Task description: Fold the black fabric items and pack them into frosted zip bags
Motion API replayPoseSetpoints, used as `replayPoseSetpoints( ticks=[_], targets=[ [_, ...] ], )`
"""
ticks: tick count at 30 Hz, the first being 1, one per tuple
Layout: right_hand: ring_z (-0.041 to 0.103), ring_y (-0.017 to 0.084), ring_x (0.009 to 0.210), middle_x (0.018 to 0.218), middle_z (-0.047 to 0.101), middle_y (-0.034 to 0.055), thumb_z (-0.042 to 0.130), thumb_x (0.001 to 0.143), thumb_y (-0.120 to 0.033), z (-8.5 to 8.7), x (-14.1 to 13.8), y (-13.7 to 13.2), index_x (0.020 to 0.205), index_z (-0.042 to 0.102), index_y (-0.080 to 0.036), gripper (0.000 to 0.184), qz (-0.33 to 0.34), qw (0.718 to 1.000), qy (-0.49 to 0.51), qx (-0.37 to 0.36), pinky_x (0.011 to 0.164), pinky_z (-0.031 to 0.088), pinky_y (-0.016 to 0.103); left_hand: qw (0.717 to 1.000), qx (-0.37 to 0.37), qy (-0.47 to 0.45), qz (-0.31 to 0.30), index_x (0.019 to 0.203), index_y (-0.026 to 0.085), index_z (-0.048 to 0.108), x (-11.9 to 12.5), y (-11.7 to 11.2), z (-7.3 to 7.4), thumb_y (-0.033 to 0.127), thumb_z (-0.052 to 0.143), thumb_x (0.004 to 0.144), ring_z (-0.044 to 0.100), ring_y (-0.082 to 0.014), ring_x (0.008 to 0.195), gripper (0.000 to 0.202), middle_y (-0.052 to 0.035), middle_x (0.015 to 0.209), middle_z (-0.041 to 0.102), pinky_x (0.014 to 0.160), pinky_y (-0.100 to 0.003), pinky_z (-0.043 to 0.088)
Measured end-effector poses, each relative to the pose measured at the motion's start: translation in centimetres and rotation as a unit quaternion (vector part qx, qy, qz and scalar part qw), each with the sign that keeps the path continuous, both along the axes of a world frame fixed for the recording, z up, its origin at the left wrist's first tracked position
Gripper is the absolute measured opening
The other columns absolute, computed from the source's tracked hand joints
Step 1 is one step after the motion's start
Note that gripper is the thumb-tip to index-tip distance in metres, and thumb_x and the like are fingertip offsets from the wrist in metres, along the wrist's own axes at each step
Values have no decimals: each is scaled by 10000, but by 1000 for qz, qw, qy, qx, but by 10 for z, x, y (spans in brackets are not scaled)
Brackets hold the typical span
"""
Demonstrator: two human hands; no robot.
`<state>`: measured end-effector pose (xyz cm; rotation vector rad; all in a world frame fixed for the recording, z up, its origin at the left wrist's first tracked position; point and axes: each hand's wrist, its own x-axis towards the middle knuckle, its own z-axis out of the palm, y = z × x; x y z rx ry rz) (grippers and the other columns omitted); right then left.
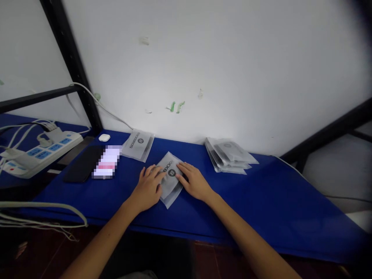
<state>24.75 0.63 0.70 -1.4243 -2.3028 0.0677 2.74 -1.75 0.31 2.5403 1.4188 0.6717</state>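
Note:
A frosted plastic pouch [170, 174] with a round black logo lies tilted on the blue table cover [261, 197], near the middle. My left hand [148, 188] rests flat on its left side, fingers stretched out. On the pouch's right side my right hand [194, 181] presses down, fingers spread and pointing left toward the logo. Both hands lie on top of the pouch without gripping it.
A second pouch [138, 144] lies by the wall, and a stack of pouches [229, 156] sits to the right. A black phone [84, 162], a blurred bright screen [107, 162], a white earbud case [104, 137] and a power strip [43, 149] with cables are on the left.

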Motion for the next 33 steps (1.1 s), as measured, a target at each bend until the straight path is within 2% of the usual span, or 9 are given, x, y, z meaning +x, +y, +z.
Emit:
replayPoseSetpoints(
  ticks=[3, 9, 11, 14, 18, 21, 24, 28, 33],
  targets=[
    [575, 284, 1155, 1241, 639, 116, 453, 946, -404, 1, 4, -9, 1260, 583, -191, 401, -14, 1000, -25, 3, 943, 473, 485, 999, 4, 14, 32, 1254, 236, 578, 1, 10, 0, 53, 451, 799, 372, -319, 1320, 507, -103, 1414, 463, 1085, -588, 298],
    [620, 255, 992, 1084, 697, 102, 516, 922, -370, 1, 18, -38, 1113, 649, -192, 293, -42, 998, -11, 37, 834, 488, 426, 998, -25, 11, 48, 1251, 162, 577, 7, 26, 10, 66, 432, 845, 466, -265, 1260, 442, -143, 1353, 520, 1068, -434, 388],
    [628, 239, 935, 1015, 712, 90, 529, 919, -347, 0, 20, -46, 1049, 666, -190, 246, -40, 998, 19, 54, 811, 486, 413, 999, -20, 11, 44, 1250, 156, 571, 14, 23, 14, 128, 425, 885, 464, -269, 1265, 394, -142, 1364, 516, 1074, -446, 377],
    [628, 227, 891, 948, 718, 77, 550, 909, -317, -1, 23, -55, 1000, 668, -188, 197, -27, 996, 59, 67, 791, 484, 404, 1000, -18, 9, -12, 1303, 183, 520, 26, 13, 14, 324, 442, 932, 414, -280, 1313, 404, -124, 1408, 481, 1088, -481, 351],
    [625, 231, 919, 982, 709, 87, 577, 889, -294, -2, 26, -61, 1031, 654, -186, 194, -1, 995, 85, 60, 804, 496, 409, 998, -15, 28, -48, 1397, 222, 406, 35, 3, 0, 531, 503, 876, 279, -330, 1395, 613, -120, 1485, 391, 1107, -564, 272],
    [620, 240, 956, 1033, 693, 98, 603, 867, -313, -2, 27, -63, 1071, 642, -189, 242, -1, 995, 95, 39, 822, 508, 420, 998, -1, 26, -61, 1441, 235, 326, 34, 4, -10, 611, 561, 807, 245, -349, 1407, 773, -133, 1512, 343, 1105, -595, 245],
    [611, 249, 990, 1073, 675, 98, 630, 837, -325, -1, 29, -64, 1102, 631, -207, 290, -4, 994, 105, 11, 857, 509, 441, 997, 2, 19, -69, 1438, 226, 324, 31, 7, -14, 603, 610, 775, 263, -353, 1396, 815, -139, 1501, 357, 1094, -593, 267],
    [599, 254, 1033, 1110, 660, 88, 610, 791, -217, -3, 32, -65, 1185, 581, -224, 395, 2, 993, 118, -9, 891, 501, 460, 998, 11, 10, -68, 1397, 216, 385, 29, 11, -13, 562, 642, 769, 324, -341, 1362, 762, -130, 1459, 418, 1082, -564, 310],
    [633, 227, 961, 1031, 684, 72, 539, 772, -132, -9, 36, -63, 1066, 617, -219, 316, -4, 989, 150, 9, 862, 518, 422, 997, 32, -3, -74, 1357, 207, 439, 26, 11, -9, 511, 655, 781, 390, -320, 1322, 687, -117, 1401, 484, 1056, -534, 372]
  ],
)
